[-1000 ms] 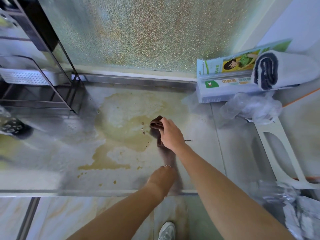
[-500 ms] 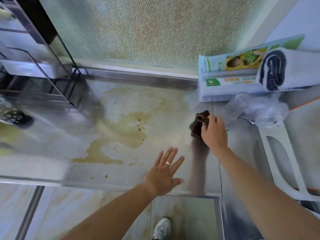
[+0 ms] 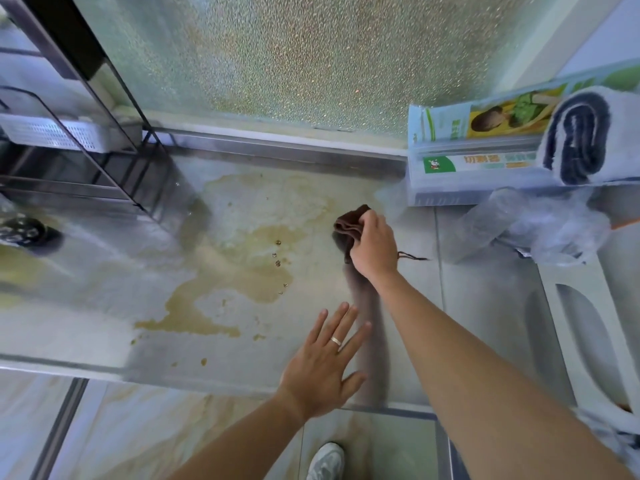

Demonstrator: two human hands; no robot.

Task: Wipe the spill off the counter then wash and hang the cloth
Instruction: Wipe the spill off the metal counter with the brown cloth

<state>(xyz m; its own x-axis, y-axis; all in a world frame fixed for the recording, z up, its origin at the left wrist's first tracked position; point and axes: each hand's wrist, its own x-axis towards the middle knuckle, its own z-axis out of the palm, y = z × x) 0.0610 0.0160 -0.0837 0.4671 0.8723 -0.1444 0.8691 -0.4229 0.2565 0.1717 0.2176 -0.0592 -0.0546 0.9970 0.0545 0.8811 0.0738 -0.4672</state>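
- A head-worn camera looked down at a steel counter (image 3: 485, 306) in front of a frosted glass pane.
- The right hand (image 3: 374, 245), right of the frame's centre, gripped a bunched brown cloth (image 3: 349, 223) and held it down on the counter; its fingers were curled round the wad.
- The left hand (image 3: 323, 367), low in the frame near the counter's front edge, lay flat with fingers spread and held nothing.
- A yellow-brown spill (image 3: 242, 271) covered the middle of the counter, left of the cloth, with small crumbs and droplets scattered in it; the cloth sat just beside its right edge.
- The cloth's long axis ran roughly from the frame's top to its bottom, with the folded end pointing toward the upper edge and a thin dark cord trailing out to the right of the hand.
- To wipe well, the cloth probably needed flattening for wider contact, then firm overlapping strokes leftward through the puddle, gathering liquid and crumbs toward one spot rather than smearing them outward.
- The stray drops near the front edge would likely need their own pass.
- A printed box (image 3: 467, 161) with a rolled towel (image 3: 588, 140) sat at the upper right; a black wire rack (image 3: 104, 168) stood at the upper left.
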